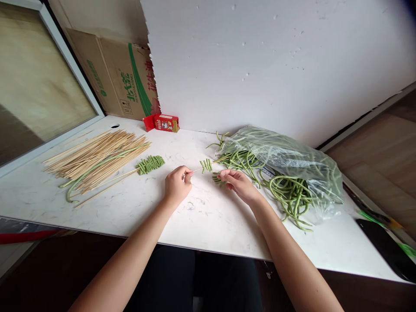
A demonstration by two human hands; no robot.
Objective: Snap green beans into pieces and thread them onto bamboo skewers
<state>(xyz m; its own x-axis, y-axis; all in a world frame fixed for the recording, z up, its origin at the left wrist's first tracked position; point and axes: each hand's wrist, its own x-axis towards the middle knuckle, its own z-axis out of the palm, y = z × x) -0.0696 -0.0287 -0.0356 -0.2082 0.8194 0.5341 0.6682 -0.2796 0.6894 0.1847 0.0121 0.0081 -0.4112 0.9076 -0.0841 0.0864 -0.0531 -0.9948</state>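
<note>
My left hand (178,185) pinches a thin bamboo skewer (196,169) that points to the right. Several short pieces of green bean (206,165) are threaded across it. Just right of these, my right hand (238,184) is closed, with a small bunch of cut bean pieces (217,178) at its fingertips. Part of that bunch is hidden by the fingers. Left of my left hand, a finished-looking row of bean pieces (151,164) sits on skewers on the white table (195,216). Long green beans (289,193) lie to the right of my right hand.
A large pile of bamboo skewers (97,156) lies at the left, with a long bean (94,169) across it. A clear plastic bag (282,151) covers more beans at the right. A red box (166,123) stands at the back; a black phone-like object (386,249) lies front right.
</note>
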